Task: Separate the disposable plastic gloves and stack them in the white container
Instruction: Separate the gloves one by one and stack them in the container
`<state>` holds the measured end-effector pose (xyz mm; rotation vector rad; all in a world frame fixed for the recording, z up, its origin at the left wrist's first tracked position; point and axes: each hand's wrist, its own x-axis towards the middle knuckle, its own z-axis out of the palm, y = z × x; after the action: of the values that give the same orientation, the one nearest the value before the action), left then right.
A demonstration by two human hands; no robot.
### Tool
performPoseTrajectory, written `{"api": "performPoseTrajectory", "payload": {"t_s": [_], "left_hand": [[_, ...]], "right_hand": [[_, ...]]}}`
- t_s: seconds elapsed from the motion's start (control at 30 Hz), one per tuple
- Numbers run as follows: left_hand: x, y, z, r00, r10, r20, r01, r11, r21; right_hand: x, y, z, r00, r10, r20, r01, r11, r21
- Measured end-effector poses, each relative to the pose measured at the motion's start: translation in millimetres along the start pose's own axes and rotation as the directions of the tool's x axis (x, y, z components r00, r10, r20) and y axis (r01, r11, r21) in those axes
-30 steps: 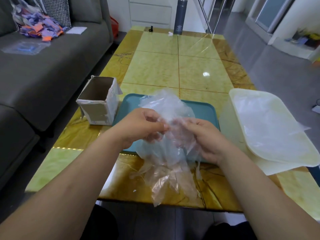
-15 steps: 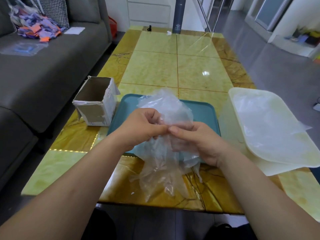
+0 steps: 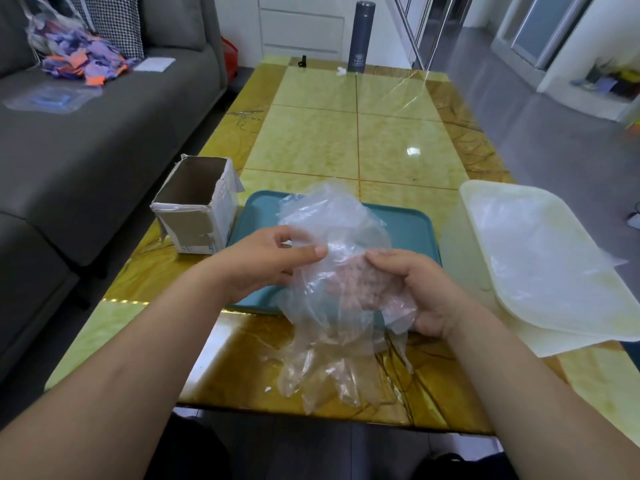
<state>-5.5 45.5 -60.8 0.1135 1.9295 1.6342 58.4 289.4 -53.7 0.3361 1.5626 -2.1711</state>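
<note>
Over the near edge of the glossy yellow table (image 3: pixel 346 133), a crumpled bunch of clear, filmy disposable gloves (image 3: pixel 332 230), layers too merged to count. Pinched near the top by the left hand (image 3: pixel 266 261), thumb against curled fingers, and gripped by the right hand (image 3: pixel 419 289), its fingers dim through the plastic. Behind, a teal tray (image 3: pixel 408 226), half hidden; at the right edge, a shallow round-cornered white container (image 3: pixel 554 265), cut off by the frame, faint film inside.
</note>
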Motion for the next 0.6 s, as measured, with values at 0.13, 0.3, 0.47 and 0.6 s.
{"api": "performPoseTrajectory", "payload": {"t_s": [0.13, 0.3, 0.47, 0.6], "left_hand": [[1.2, -1.4, 6.3, 0.99, -0.035, 0.137, 0.051, 0.992, -0.118], [-1.0, 2.4, 11.0, 0.997, -0.045, 0.065, 0.055, 0.984, -0.167], [-8.6, 6.4, 9.3, 0.999, 0.044, 0.024, -0.045, 0.998, 0.041], [-12.5, 5.9, 10.6, 0.993, 0.106, -0.053, -0.097, 0.985, 0.141]], "right_hand": [[-2.1, -0.9, 3.0, 0.999, 0.04, -0.017, -0.039, 0.999, 0.033], [2.8, 0.5, -0.8, 0.994, -0.016, -0.105, 0.016, 1.0, 0.0], [8.8, 1.1, -4.8, 0.955, -0.107, -0.277, 0.086, 0.992, -0.088], [12.7, 0.2, -8.2, 0.905, -0.101, -0.413, 0.07, 0.993, -0.09]]}}
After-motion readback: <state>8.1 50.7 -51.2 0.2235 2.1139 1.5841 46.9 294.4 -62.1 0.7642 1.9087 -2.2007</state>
